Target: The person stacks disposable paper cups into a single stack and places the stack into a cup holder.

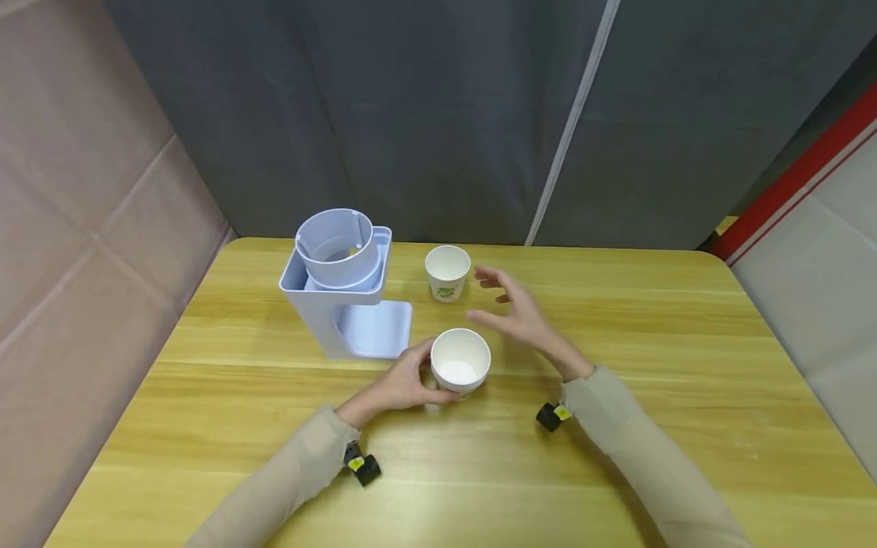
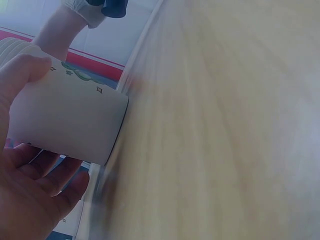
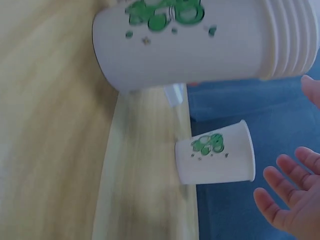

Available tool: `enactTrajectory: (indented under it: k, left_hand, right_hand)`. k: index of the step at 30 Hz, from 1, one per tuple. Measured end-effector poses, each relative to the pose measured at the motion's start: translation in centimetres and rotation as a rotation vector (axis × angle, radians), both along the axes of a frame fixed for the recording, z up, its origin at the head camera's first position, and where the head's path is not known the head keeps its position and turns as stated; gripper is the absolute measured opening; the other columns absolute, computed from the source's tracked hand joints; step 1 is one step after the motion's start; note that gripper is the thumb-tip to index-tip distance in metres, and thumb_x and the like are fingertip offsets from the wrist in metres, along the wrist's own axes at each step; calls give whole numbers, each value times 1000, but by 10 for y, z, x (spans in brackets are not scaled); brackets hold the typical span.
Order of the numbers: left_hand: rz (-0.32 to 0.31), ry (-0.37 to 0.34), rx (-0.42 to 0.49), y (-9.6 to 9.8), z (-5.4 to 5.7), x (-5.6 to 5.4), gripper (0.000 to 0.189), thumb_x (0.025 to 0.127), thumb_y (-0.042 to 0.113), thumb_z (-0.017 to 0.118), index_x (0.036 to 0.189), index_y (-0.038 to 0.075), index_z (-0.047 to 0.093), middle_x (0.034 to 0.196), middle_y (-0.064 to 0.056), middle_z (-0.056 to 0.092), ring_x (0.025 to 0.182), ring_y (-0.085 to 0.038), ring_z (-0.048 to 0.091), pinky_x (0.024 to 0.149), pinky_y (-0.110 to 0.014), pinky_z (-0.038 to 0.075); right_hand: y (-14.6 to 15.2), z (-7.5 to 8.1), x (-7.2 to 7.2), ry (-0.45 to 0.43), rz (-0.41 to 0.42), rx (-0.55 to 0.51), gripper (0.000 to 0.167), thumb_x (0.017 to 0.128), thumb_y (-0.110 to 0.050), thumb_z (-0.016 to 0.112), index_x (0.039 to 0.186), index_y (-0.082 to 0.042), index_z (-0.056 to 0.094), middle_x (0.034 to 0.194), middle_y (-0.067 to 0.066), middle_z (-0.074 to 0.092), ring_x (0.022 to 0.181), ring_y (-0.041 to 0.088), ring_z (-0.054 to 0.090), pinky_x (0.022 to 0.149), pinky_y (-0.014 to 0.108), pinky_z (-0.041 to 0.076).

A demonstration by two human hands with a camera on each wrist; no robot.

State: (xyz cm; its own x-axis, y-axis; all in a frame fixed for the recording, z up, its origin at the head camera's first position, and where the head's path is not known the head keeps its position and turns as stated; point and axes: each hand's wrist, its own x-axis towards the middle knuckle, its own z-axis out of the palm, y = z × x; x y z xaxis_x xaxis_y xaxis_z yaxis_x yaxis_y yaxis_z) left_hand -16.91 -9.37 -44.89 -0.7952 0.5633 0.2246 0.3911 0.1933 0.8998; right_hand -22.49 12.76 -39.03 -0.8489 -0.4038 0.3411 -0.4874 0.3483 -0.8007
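Observation:
A stack of white paper cups with green prints stands upright on the table before me. Several rims of the stack show in the right wrist view. My left hand grips it from the left side, thumb on one face and fingers curved around the other. Behind the stack stands a single paper cup, mouth up. Just right of that cup hovers my right hand, fingers spread and apart from both cup and stack.
A pale blue-white plastic stand with a round open cylinder on top and a flat base stands at the left. A wooden table carries everything. Dark grey cloth hangs behind its far edge.

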Motion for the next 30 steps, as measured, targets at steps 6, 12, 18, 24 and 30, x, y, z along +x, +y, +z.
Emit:
enactTrajectory:
  k: [6,12,18,24,30]
  left_hand:
    - [-5,-5,19,2,18,7,75,64,0,83,129,-6,47,123,-20,56,113,-33,53,98,-45,41]
    - [-6,-5,4,1,4,1,76,64,4,84,130,-2,47,124,-15,57,114,-27,53,98,-40,41]
    - [-5,4,5,0,-1,-1,76,64,7,85,130,0,48,123,-13,58,113,-27,53,98,-40,41]
    - [0,-1,-2,0,0,-1,76,63,6,85,129,0,49,123,-13,58,112,-25,54,98,-39,41]
    - [-2,2,8,1,1,0,75,63,6,85,129,0,49,123,-13,58,114,-26,53,99,-40,41]
  right_hand:
    - [-2,-4,-17,-6,-52,4,70,76,-9,78,134,3,42,131,21,47,116,36,46,87,58,40]
    - [-4,-6,-35,-41,-92,39,74,76,-11,78,138,1,39,134,20,44,117,36,45,92,59,38]
    - [-9,-4,-49,-45,-102,85,77,75,-15,79,139,0,38,134,23,43,118,40,45,92,59,39]
    - [-17,-4,-61,-51,-98,149,81,73,-19,81,138,2,38,133,23,43,118,40,46,96,53,40]
    - [-27,-2,-66,-69,-85,208,86,72,-25,82,140,0,36,138,18,41,118,34,45,98,48,39]
